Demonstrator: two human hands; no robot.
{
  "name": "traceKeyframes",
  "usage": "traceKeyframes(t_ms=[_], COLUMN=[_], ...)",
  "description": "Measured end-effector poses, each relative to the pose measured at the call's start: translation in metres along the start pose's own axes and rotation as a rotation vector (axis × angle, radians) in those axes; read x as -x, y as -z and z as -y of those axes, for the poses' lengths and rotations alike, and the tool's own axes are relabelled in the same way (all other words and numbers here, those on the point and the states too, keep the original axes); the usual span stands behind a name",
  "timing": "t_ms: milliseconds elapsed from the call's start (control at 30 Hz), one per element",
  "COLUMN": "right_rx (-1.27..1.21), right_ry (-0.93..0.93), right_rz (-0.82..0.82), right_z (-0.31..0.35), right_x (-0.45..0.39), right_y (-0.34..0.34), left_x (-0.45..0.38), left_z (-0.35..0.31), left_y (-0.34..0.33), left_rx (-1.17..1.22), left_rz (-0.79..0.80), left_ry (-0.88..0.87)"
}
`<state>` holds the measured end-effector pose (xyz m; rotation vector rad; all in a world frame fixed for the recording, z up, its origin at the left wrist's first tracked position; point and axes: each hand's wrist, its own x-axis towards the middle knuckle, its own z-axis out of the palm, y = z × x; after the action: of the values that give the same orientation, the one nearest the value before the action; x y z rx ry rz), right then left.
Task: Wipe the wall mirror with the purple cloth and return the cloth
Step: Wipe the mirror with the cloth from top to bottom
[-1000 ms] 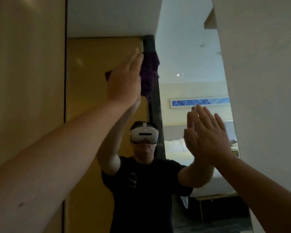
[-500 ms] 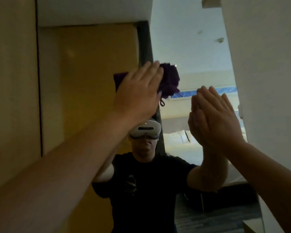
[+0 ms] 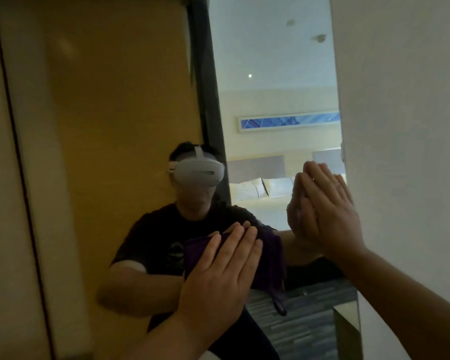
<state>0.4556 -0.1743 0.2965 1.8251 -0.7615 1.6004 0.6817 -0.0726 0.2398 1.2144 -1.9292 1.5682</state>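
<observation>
The tall wall mirror fills the middle of the view and reflects a person in a dark shirt and a white headset. My left hand lies flat, fingers together, pressing the purple cloth against the lower middle of the glass. The cloth sticks out to the right of my fingers, and a small loop hangs from its lower corner. My right hand rests flat and open against the mirror's right side, holding nothing, and meets its own reflection.
A beige wood panel borders the mirror on the left. A white wall stands close on the right. The reflection shows a bed, a blue picture and striped carpet behind me.
My left hand has slid the cloth down the mirror from the upper part to chest height of the reflection. My right hand has stayed flat on the glass at the right.
</observation>
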Motion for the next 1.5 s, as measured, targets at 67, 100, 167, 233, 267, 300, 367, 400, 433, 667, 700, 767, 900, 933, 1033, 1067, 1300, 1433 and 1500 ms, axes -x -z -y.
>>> traceKeyframes(t_ms=[67,100,167,233,267,300,367,400,433,667,700,767,900,933,1033,1067,1300,1433,1500], right_rx=[-0.055,-0.079,-0.089,-0.073,-0.060,-0.052,-0.054,-0.047,-0.023,0.051,0.038,0.032,0.020,0.019,0.018,0.018,0.081,0.092,0.091], right_ry=[0.002,-0.004,-0.031,-0.101,-0.139,-0.165,-0.203,-0.205,-0.186,-0.071,-0.062,-0.050,-0.035,-0.037,-0.041,-0.030,-0.022,-0.014,-0.001], right_rz=[0.004,-0.007,-0.038,-0.032,-0.017,0.002,0.050,0.090,0.134,0.023,0.004,-0.021,-0.039,-0.038,-0.049,-0.044,0.006,0.014,-0.004], right_z=[-0.003,-0.005,-0.015,-0.036,-0.051,-0.066,-0.098,-0.113,-0.124,-0.146,-0.147,-0.147,-0.149,-0.149,-0.148,-0.148,-0.151,-0.151,-0.151], right_x=[-0.002,-0.002,0.000,0.002,0.000,-0.005,-0.015,-0.019,-0.021,-0.013,-0.014,-0.015,-0.013,-0.012,-0.006,-0.005,-0.001,-0.001,-0.001], right_y=[0.009,0.016,0.028,0.038,0.042,0.044,0.042,0.038,0.033,0.006,0.006,0.005,0.003,0.002,0.002,0.003,0.003,0.004,0.004], left_x=[-0.003,-0.004,-0.004,-0.013,-0.025,-0.042,-0.094,-0.125,-0.158,-0.318,-0.318,-0.301,-0.217,-0.190,-0.112,-0.094,-0.090,-0.188,-0.257], left_z=[0.000,0.000,-0.001,0.000,0.004,0.011,0.033,0.046,0.059,0.136,0.132,0.110,0.033,0.010,-0.054,-0.067,-0.068,-0.009,0.030], left_y=[0.004,0.006,0.006,0.005,0.006,0.011,0.026,0.036,0.049,0.101,0.098,0.084,0.038,0.027,-0.004,-0.012,-0.009,0.025,0.052], left_rx=[0.024,0.036,0.031,0.017,0.017,0.012,-0.001,0.010,0.032,-0.022,-0.068,-0.108,-0.114,-0.110,-0.103,-0.110,0.046,0.066,0.100], left_rz=[0.015,0.020,0.002,-0.031,-0.050,-0.072,-0.133,-0.166,-0.194,-0.130,-0.125,-0.111,-0.086,-0.056,0.042,0.044,-0.071,-0.317,-0.381], left_ry=[0.027,0.043,0.066,0.106,0.138,0.186,0.299,0.361,0.434,0.502,0.474,0.390,0.130,0.074,-0.038,-0.056,-0.062,0.204,0.379])
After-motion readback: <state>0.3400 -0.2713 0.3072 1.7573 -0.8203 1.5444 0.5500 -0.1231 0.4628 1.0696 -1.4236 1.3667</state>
